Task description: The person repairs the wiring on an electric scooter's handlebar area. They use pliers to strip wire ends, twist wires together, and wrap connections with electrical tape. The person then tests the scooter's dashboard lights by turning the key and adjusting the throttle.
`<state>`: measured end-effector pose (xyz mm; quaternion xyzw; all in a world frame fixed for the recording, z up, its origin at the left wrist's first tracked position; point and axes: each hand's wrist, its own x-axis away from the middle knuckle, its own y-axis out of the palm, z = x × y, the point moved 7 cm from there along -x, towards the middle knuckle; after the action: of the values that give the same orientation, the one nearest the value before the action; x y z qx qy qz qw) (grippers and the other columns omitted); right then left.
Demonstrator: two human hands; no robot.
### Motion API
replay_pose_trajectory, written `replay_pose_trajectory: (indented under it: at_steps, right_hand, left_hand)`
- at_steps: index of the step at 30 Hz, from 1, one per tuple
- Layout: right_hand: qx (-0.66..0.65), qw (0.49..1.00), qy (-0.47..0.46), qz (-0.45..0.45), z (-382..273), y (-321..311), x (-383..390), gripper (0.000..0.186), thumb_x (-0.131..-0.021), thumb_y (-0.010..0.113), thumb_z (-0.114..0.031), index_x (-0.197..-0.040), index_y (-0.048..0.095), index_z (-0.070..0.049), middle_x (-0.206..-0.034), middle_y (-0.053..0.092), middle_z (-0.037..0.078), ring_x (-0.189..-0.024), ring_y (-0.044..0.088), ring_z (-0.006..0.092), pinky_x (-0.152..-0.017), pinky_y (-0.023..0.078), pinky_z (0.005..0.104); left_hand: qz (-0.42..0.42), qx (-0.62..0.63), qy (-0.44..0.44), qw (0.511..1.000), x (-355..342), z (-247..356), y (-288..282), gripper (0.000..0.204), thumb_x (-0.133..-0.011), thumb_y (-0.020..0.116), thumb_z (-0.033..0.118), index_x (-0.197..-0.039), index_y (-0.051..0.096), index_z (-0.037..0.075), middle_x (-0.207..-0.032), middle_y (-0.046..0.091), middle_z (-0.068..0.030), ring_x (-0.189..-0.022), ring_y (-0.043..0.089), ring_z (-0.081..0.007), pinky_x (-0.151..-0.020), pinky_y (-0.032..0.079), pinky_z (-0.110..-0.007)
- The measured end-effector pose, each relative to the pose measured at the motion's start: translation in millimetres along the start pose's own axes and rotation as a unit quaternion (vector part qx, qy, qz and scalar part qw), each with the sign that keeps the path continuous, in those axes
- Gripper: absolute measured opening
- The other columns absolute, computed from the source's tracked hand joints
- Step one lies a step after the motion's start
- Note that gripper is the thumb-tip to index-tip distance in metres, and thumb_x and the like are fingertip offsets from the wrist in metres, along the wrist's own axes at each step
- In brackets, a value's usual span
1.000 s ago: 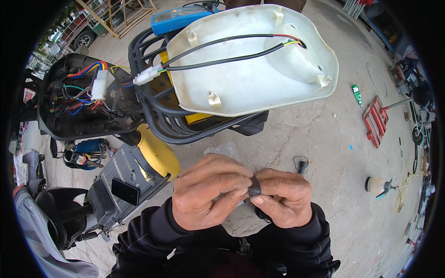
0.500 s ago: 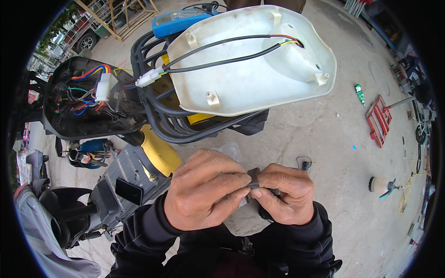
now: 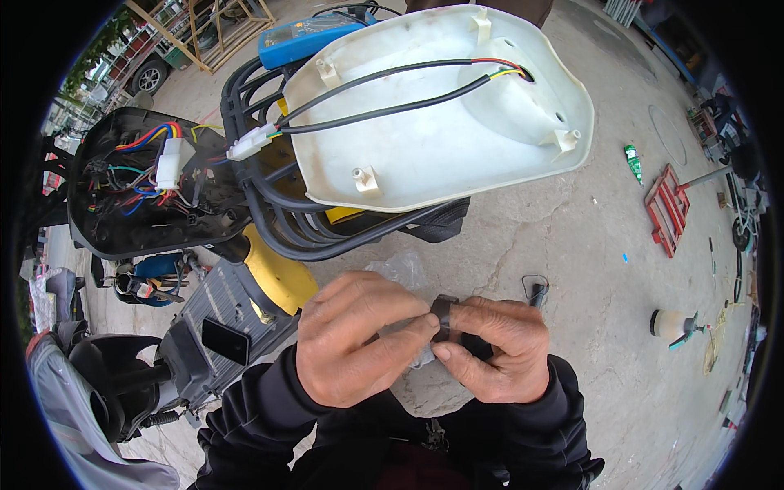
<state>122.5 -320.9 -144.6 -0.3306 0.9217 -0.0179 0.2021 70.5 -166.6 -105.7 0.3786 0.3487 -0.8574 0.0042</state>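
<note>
My right hand grips a small black curved piece that looks like a roll or strip of tape; fingers hide most of it. Its thumb lies below the piece and its index finger above. From the other side my left hand pinches the piece's edge between thumb and fingertips. Both hands are in front of my body, over the concrete floor. Beyond them a white plastic cover lies inside-up on a black scooter rack, with black cables running to a white connector.
An opened black housing with coloured wires and another white connector sits at the left. A blue multimeter lies behind the cover. On the scooter's footboard rests a phone. A red metal frame stands on the floor at the right.
The black piece has turned between my fingers and shows more of its curved side. My left hand has shifted slightly left. The scooter and cover appear slightly further left in view.
</note>
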Motion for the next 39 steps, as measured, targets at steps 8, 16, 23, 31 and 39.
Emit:
replay_pose_trajectory:
  at_steps: [8, 16, 23, 31, 39]
  right_hand:
    - [0.021, 1.000, 0.006, -0.013, -1.8, 4.1, 0.8, 0.028, -0.085, 0.078, 0.005, -0.111, 0.069, 0.009, -0.089, 0.073, 0.017, -0.072, 0.075, 0.0184, -0.063, 0.059, 0.0279]
    - [0.177, 0.979, -0.067, 0.077, -4.7, -1.6, 5.3, 0.027, -0.079, 0.076, 0.008, -0.106, 0.072, 0.004, -0.089, 0.072, 0.016, -0.065, 0.069, 0.0286, -0.057, 0.055, 0.0329]
    - [0.293, 0.936, -0.153, 0.120, -10.6, 2.1, 6.0, 0.032, -0.068, 0.078, 0.010, -0.099, 0.075, 0.002, -0.087, 0.073, 0.015, -0.064, 0.069, 0.0253, -0.057, 0.055, 0.0320]
    - [0.332, 0.918, -0.173, 0.127, -8.2, 4.8, 2.2, 0.027, -0.069, 0.080, 0.006, -0.096, 0.077, 0.001, -0.089, 0.075, 0.014, -0.070, 0.072, 0.0229, -0.063, 0.060, 0.0321]
    - [0.403, 0.887, -0.195, 0.109, -10.7, 11.3, 3.9, 0.026, -0.073, 0.081, 0.011, -0.097, 0.077, 0.001, -0.095, 0.076, 0.013, -0.083, 0.078, 0.0289, -0.069, 0.061, 0.0335]
  left_hand:
    - [0.003, -0.014, 0.005, 1.000, 2.2, -5.8, 1.7, 0.028, -0.069, 0.081, 0.000, -0.095, 0.069, 0.001, -0.092, 0.069, -0.0107, -0.076, 0.069, -0.0294, -0.070, 0.056, -0.039]
    - [0.017, 0.154, -0.210, 0.965, 14.2, -13.0, 5.9, 0.014, -0.087, 0.079, -0.003, -0.100, 0.072, -0.002, -0.092, 0.070, -0.0108, -0.075, 0.067, -0.0179, -0.068, 0.054, -0.030]
    - [0.062, 0.501, -0.459, 0.731, 42.9, -33.4, 38.7, 0.014, -0.098, 0.072, 0.001, -0.107, 0.071, -0.009, -0.091, 0.072, -0.0077, -0.075, 0.066, -0.0105, -0.070, 0.054, -0.024]
    - [0.072, 0.540, -0.514, 0.662, 46.5, -39.9, 45.9, 0.016, -0.098, 0.074, 0.006, -0.106, 0.073, -0.008, -0.090, 0.074, -0.0102, -0.074, 0.070, -0.0138, -0.068, 0.057, -0.025]
    - [0.064, 0.495, -0.541, 0.677, 49.2, -47.3, 49.5, 0.017, -0.098, 0.074, 0.008, -0.105, 0.074, -0.008, -0.087, 0.075, -0.0110, -0.072, 0.071, -0.0139, -0.065, 0.059, -0.025]
